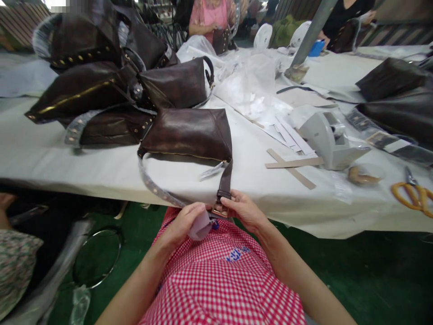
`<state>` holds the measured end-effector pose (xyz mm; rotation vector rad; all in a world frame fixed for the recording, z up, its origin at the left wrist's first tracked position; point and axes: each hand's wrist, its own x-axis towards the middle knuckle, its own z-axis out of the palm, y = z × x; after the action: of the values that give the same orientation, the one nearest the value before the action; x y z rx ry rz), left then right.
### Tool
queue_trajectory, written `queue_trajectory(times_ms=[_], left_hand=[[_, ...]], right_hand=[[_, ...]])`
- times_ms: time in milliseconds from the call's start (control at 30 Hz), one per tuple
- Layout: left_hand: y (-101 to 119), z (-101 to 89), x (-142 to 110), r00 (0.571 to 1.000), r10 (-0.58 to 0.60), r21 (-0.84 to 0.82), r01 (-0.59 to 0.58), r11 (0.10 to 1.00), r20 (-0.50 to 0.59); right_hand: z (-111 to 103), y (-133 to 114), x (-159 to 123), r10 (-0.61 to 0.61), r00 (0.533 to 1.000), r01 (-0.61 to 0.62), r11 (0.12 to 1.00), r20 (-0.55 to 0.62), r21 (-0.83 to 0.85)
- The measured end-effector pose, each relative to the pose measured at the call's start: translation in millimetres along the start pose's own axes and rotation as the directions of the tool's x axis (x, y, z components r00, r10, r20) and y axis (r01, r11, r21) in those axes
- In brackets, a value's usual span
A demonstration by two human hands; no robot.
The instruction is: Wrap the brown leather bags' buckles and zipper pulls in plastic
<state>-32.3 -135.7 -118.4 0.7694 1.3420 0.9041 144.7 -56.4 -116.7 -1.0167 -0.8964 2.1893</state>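
A dark brown leather handbag (189, 133) lies on the white-covered table, its strap hanging toward me over the front edge. My right hand (245, 210) pinches the strap at its metal buckle (219, 208). Close beside it, my left hand (186, 221) is closed on a pale, thin sheet (200, 225), which looks like paper or foam. The long part of the strap (157, 187) is wrapped in clear plastic and curves from the bag's left end down to my left hand. Whether my left fingers also grip the strap is hidden.
More brown handbags (84, 90) are piled at the left. To the right stand a grey tape dispenser (328, 140), crossed card strips (291, 164) and orange-handled scissors (411, 194). Plastic bags (250, 85) and a slanted metal post (311, 34) are farther back. Other people work across the table.
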Motion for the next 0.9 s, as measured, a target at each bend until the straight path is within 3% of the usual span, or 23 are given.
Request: queue_trajectory(times_ms=[100, 233, 433, 767, 900], left_hand=[[-6, -15.0, -12, 0.999, -0.049, -0.134, 0.049, 0.990, 0.000], [-11, -22.0, -22, 0.999, -0.038, -0.062, 0.037, 0.997, -0.013], [-8, -11.9, -22, 0.993, 0.094, 0.099, -0.086, 0.991, -0.073], [-7, -2.9, -13, 0.988, 0.088, 0.216, -0.059, 0.975, -0.124], [-8, 0.2, -10, 0.990, 0.058, 0.180, -0.033, 0.983, -0.132]], right_hand=[[-2, -4, -3, 0.039, 0.999, -0.039, 0.999, 0.002, -0.013], [-2, -9, -7, 0.098, 0.995, -0.098, 0.995, 0.012, -0.034], [-2, -7, -6, 0.145, 0.989, -0.145, 0.989, -0.030, -0.001], [-5, -8, -6, 0.147, 0.989, -0.147, 0.988, 0.004, 0.048], [-6, -10, -4, 0.141, 0.990, -0.142, 0.989, 0.023, 0.047]])
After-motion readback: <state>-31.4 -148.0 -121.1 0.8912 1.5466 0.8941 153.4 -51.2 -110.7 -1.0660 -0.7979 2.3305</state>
